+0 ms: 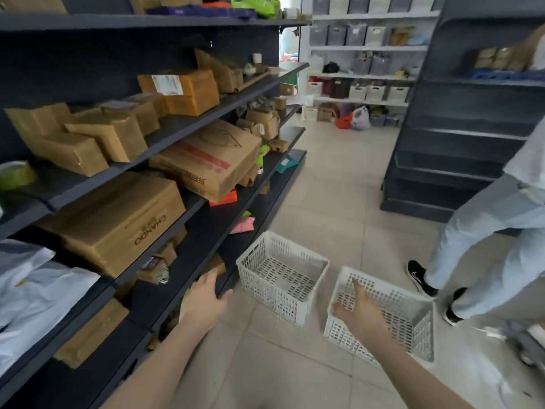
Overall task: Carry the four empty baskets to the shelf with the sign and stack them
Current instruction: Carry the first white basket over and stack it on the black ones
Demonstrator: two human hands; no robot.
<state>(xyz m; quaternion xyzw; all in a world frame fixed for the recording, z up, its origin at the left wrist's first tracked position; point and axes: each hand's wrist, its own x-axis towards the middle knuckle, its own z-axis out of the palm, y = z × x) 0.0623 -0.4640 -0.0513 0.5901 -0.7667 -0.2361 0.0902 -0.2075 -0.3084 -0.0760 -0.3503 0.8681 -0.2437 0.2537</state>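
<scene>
Two white slotted plastic baskets sit on the tiled floor (324,202), both empty and both mouth-up. Taking the nearer basket (383,314) as the landmark: the farther basket (281,276) stands just beyond it and toward the dark shelving unit (206,225), close beside it but apart, with a strip of floor between them. Only these two baskets show; the other two are out of view, and no sign can be made out on any shelf here, so the target shelf cannot be picked out.

As a judgement, the task is at its start. Nothing is stacked, nothing is lifted, and both visible baskets are still to be carried.

The right hand (358,312) reaches over the near rim of the nearer basket, its fingers (355,283) spread wide and holding nothing, one fingertip pointing into the basket's hollow. Whether the palm touches the rim cannot be told. The left hand (206,299) hovers on the shelving side of the landmark, near the lower shelf edge, also wide open and empty, short of the farther basket.

The nearer basket is rectangular, and its long axis runs from the reaching hand out toward the standing person's black shoes (421,277). The farther basket looks closer to square and is turned so one corner faces the camera. A person in pale jeans (486,237) stands beyond the landmark, on the side away from the shelving.
</scene>
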